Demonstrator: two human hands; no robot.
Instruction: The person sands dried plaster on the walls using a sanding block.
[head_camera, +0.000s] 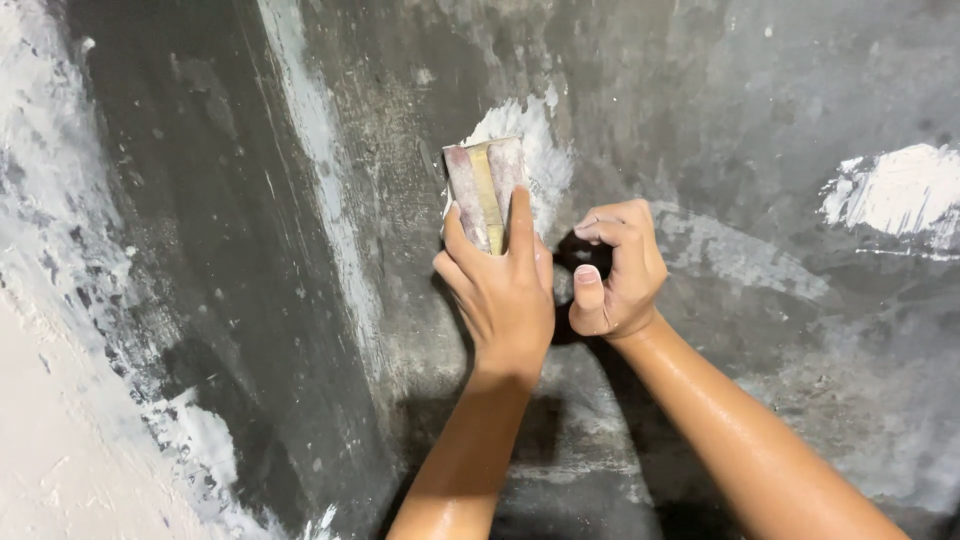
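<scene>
From the head camera, we cannot see what, if anything, our right hand encloses; its fingers are clenched into a fist against the grey cement wall. Our left hand grips a putty knife, blade upright, long axis vertical, pressed on the white putty patch mid-wall.

Wall: grey cement render, matt, rough, streaked and mottled. White putty patch behind scraper: chalky, matt, smeared thin at edges. Second putty patch at right: thicker, ridged. Scraper in left hand: wooden-looking handle, yellowish, dull, caked with dried whitish-pink putty. Left wall area: pale plaster, powdery, uneven. Forearms: skin glossy, wet-looking.
</scene>
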